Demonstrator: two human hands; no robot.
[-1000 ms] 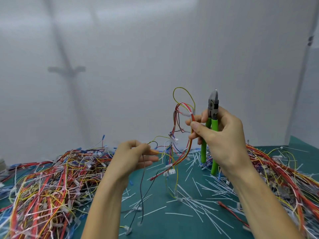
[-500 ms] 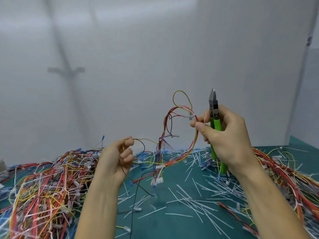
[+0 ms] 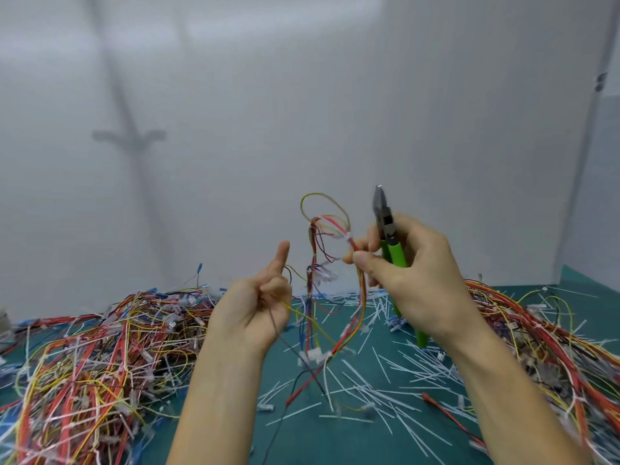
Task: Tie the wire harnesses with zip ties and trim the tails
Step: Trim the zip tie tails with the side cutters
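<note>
A wire harness (image 3: 315, 270) of red, yellow, blue and black wires hangs in the air in front of me, with a white zip tie (image 3: 344, 235) round its upper loop. My right hand (image 3: 406, 273) pinches the harness between thumb and forefinger and also holds green-handled cutters (image 3: 389, 236), jaws pointing up. My left hand (image 3: 265, 297) is raised to the left of the harness, forefinger pointing up, other fingers curled round thin yellow and black wires of the same harness. White connectors dangle at the harness's lower end (image 3: 312, 357).
A big heap of tied harnesses (image 3: 94, 357) covers the green mat (image 3: 302, 437) on the left, another heap (image 3: 543, 337) lies on the right. Cut white zip-tie tails (image 3: 379, 374) are scattered over the middle. A white wall stands close behind.
My left hand rose and turned palm up, its forefinger now straightened upward. The harness swung more upright and hangs lower toward the mat. My right hand kept its hold and shifted slightly.
</note>
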